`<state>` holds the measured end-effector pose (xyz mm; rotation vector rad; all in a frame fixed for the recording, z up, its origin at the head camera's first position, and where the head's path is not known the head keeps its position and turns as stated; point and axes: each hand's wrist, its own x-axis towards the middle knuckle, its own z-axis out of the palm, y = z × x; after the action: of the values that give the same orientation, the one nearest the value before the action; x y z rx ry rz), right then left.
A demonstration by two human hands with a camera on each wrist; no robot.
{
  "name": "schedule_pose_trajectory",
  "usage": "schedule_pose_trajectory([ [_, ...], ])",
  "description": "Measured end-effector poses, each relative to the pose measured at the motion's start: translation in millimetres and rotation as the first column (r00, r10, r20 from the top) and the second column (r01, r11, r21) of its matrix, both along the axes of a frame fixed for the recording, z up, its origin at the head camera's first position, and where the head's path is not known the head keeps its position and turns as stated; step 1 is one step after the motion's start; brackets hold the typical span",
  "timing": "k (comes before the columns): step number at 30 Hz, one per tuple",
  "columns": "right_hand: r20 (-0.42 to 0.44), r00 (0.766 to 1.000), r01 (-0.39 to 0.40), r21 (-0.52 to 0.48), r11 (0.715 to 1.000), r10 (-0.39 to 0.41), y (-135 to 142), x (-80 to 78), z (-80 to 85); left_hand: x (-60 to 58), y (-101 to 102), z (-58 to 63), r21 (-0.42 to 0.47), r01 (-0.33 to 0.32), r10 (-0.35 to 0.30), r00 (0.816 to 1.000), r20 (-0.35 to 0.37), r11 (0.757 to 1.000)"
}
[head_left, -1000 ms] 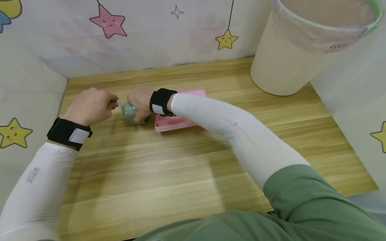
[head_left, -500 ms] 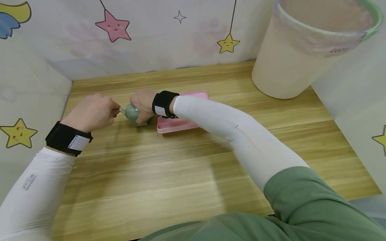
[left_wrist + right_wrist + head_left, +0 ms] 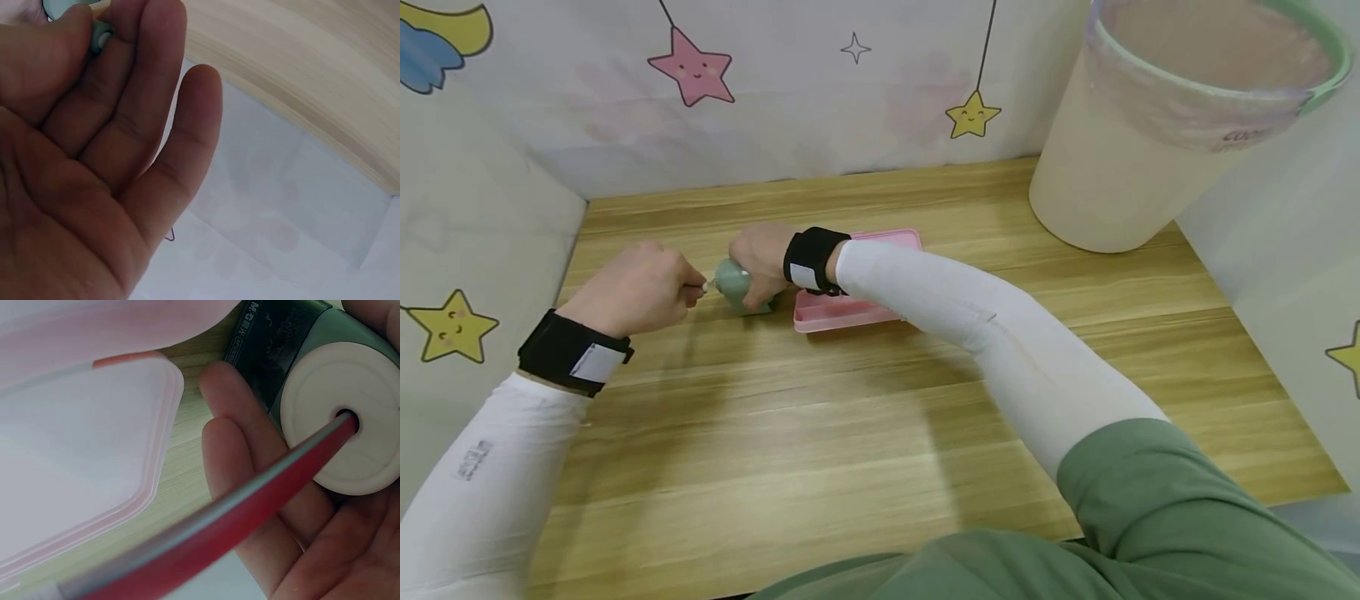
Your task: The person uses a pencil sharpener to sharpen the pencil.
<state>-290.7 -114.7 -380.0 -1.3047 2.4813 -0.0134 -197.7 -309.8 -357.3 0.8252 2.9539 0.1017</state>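
A green crank pencil sharpener [image 3: 731, 283] stands on the table, and my right hand [image 3: 765, 257] grips its body from above. On its left side, my left hand [image 3: 643, 287] pinches the crank knob between thumb and fingers; in the left wrist view the small teal knob [image 3: 102, 37] shows at the thumb tip. From the hole in the sharpener's round cream front [image 3: 319, 381] sticks a red-and-grey striped pencil [image 3: 269, 494], seen in the right wrist view. Right beside the right hand lies an open pink pencil box [image 3: 850, 313], partly hidden by the right wrist and forearm.
A tall cream bin [image 3: 1105, 167] with a green rim and a bag liner stands at the table's back right corner. Star-printed wall sheets [image 3: 850, 108] close off the back and both sides of the wooden table [image 3: 820, 433].
My left hand has come down a little relative to the sharpener, with the crank turned along. The right hand keeps its grip on the sharpener. The head view has shifted slightly.
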Motion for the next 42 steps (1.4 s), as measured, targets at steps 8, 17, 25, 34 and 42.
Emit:
schedule_pose_trajectory([
  [8, -0.007, 1.000, 0.009, 0.031, 0.999, -0.009, -0.2, -2.7, -1.1, -3.0, -3.1, -27.4, 0.023, 0.022, -0.024, 0.997, 0.068, 0.999],
  [17, 0.027, 1.000, 0.000, 0.036, 0.999, -0.001, -3.0, -3.0, -0.3, -25.4, -12.0, -55.5, 0.134, -0.067, 0.029, 0.964, 0.266, 0.989],
  [25, 0.029, 1.000, -0.004, 0.038, 0.999, 0.003, -1.4, -7.3, 0.7, -40.8, -10.7, -54.5, 0.132, -0.095, 0.053, 0.955, 0.292, 0.987],
  [34, 0.030, 0.999, -0.012, 0.027, 1.000, 0.011, -0.3, -3.4, 0.8, -52.4, -12.3, -57.6, 0.073, -0.087, 0.072, 0.978, 0.196, 0.994],
  [42, 0.001, 1.000, -0.018, 0.044, 0.999, 0.018, -1.1, -1.6, 0.9, -60.1, -16.1, -54.7, 0.065, -0.084, 0.074, 0.986, 0.148, 0.994],
])
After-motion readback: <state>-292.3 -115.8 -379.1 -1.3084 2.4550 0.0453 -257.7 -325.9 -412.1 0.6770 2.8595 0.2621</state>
